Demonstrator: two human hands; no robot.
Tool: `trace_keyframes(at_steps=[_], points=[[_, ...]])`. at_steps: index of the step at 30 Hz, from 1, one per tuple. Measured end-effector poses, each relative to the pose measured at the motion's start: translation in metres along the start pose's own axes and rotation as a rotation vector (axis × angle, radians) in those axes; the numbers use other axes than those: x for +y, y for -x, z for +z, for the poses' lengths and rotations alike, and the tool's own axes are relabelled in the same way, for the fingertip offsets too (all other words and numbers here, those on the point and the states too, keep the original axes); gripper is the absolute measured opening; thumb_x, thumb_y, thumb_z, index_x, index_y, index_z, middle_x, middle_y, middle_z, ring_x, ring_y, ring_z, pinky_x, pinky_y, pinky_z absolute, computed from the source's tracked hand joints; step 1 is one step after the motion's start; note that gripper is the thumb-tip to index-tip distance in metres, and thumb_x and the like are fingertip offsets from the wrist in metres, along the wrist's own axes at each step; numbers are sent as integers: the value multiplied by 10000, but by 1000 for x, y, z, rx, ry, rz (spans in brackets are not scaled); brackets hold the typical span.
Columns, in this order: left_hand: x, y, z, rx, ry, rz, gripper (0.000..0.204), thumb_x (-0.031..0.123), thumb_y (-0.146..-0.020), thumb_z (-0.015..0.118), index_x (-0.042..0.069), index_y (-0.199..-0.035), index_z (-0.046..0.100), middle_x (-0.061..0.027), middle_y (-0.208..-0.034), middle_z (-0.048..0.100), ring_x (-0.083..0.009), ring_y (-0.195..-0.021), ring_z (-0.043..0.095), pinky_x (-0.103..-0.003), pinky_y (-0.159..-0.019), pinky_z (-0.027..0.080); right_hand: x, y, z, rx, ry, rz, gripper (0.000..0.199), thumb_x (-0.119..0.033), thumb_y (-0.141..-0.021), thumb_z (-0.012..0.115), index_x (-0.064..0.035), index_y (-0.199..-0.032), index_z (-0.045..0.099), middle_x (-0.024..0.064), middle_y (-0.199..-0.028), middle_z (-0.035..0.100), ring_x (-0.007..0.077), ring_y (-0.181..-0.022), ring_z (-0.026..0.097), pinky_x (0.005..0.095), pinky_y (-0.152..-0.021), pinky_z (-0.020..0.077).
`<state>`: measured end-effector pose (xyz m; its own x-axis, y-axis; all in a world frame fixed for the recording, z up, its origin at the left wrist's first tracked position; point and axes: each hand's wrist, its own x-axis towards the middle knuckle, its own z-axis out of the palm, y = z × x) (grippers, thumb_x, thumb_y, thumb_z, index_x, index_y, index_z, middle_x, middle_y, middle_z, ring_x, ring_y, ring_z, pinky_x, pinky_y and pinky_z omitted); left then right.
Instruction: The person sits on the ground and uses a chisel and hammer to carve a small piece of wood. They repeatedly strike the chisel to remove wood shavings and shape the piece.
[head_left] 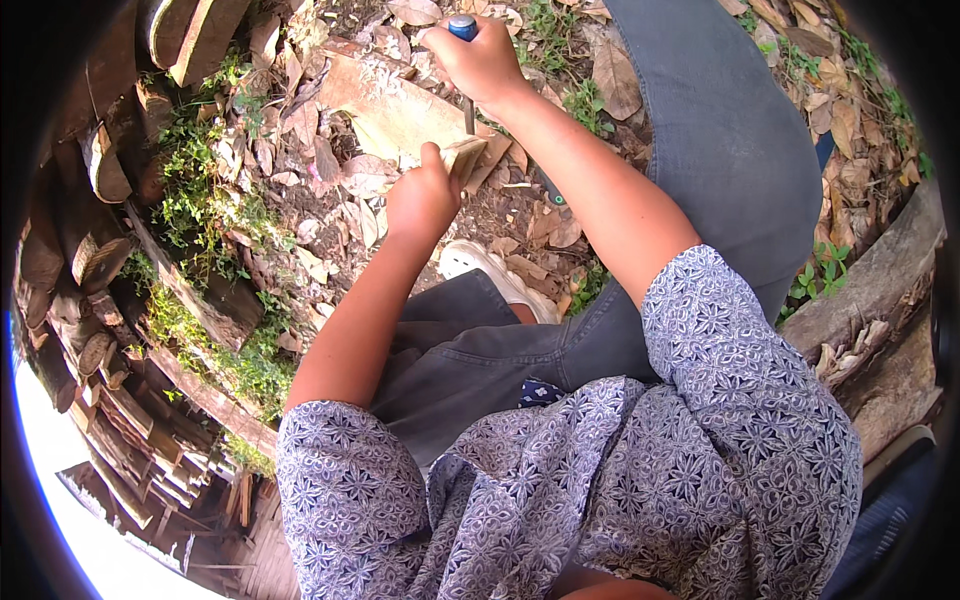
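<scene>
My left hand (422,198) grips the near end of a pale wooden block (398,112) that lies slanted on the leaf-strewn ground. My right hand (482,58) is closed around the blue handle (462,25) of a chisel-like tool. Its thin metal shaft (470,112) points down onto the block's near end, close to my left thumb. Pale shavings lie on the block's upper face. My forearms come in from patterned blue-and-white sleeves.
Stacked split firewood (90,250) with green weeds fills the left side. Dry leaves (620,85) cover the ground. A white shoe (480,262) sits below the block. My grey-clad legs (720,150) stretch to the right. A log (880,280) lies at the right.
</scene>
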<state>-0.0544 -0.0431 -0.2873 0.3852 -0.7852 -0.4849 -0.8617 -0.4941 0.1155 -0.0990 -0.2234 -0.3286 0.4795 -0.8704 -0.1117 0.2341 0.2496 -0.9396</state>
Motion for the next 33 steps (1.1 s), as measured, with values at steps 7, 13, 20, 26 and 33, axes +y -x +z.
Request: trace_keyframes(at_steps=[7,13,20,26,33], points=[[2,-1,-4,-24,-5,-12,372,223,-938,647,-6,-1163,457,-293,-738,682,-481,-691,696,-563,-632,570,7,1,-4,-47,-10,24,271,-153,-887,683,-87,-650,567,-22,-564,533,79,-471,481,289,-458,410],[-2,2,1,5,1,-10,358,231,-948,630,-9,-1156,465,-297,-732,679,-488,-692,692,-569,-627,565,-38,10,11,-82,-38,-12,287,-167,-903,684,-93,-650,570,-29,-547,508,82,-464,476,292,-456,415],[4,1,-2,-39,-5,-19,367,244,-950,635,-3,-1160,463,-302,-747,685,-489,-698,695,-572,-638,568,29,21,-5,-104,187,56,311,-270,-802,747,-48,-635,608,25,-561,577,115,-547,518,340,-545,425],[-2,2,0,-22,6,-13,372,242,-944,644,4,-1159,456,-298,-740,683,-489,-692,694,-569,-636,569,-31,0,8,-149,-58,-125,220,-130,-908,668,-89,-725,553,-13,-557,509,88,-477,481,298,-472,404],[3,1,-2,-37,-1,12,306,227,-942,603,6,-1082,445,-276,-718,690,-463,-673,705,-561,-631,577,33,15,-7,-153,112,41,282,-209,-825,746,-65,-623,612,-44,-579,581,78,-552,515,302,-538,411]])
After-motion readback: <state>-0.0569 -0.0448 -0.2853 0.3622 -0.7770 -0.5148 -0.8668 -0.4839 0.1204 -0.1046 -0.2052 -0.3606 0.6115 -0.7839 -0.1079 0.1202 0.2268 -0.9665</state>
